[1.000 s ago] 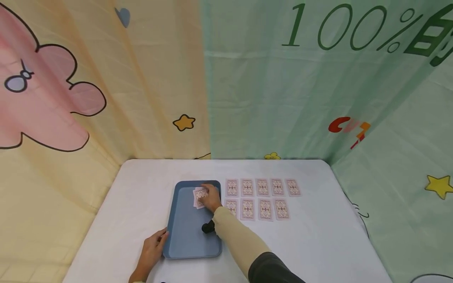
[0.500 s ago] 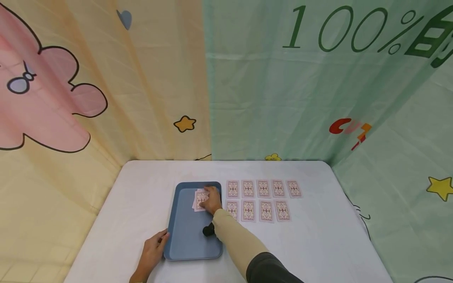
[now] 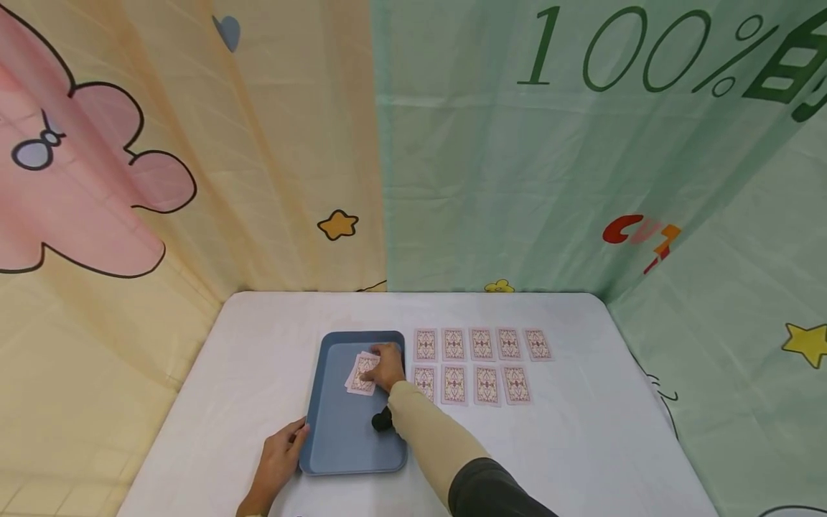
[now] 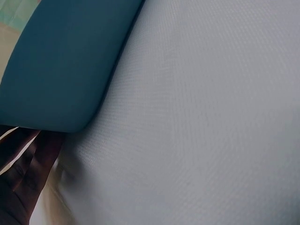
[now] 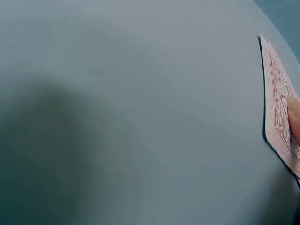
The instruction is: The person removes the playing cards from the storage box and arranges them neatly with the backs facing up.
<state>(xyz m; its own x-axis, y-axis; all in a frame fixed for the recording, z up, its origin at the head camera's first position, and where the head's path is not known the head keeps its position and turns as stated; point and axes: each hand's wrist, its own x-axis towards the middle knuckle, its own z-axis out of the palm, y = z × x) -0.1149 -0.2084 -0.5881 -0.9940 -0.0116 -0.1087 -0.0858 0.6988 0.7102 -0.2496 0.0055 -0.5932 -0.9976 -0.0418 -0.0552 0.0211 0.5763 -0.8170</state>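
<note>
Inside the blue tray (image 3: pixel 352 449), two or more overlapping playing cards (image 3: pixel 363 384) lie face down, slightly fanned and tilted, their backs patterned in pink. My right hand (image 3: pixel 388 368) reaches over the tray's right rim and holds the top card at its right side, with the thumb low and a finger near the upper corner. In the right wrist view, one fingertip (image 5: pixel 295 117) lies on the back of the card (image 5: pixel 276 93). Beside the tray's left edge is my left hand (image 3: pixel 279 452), its fairly straight fingers (image 4: pixel 47 150) touching the outer wall.
Right of the tray, several face-down cards form two rows, with one card (image 3: pixel 481 345) in the back row and another (image 3: pixel 487 385) in front of it. A white-covered table (image 3: pixel 581 459) carries everything. Printed curtains (image 3: pixel 491 179) enclose the back and sides.
The cards in the tray have shifted a little toward me and turned clockwise under my right hand, their fan showing differently. My left hand has stayed at the tray's edge.
</note>
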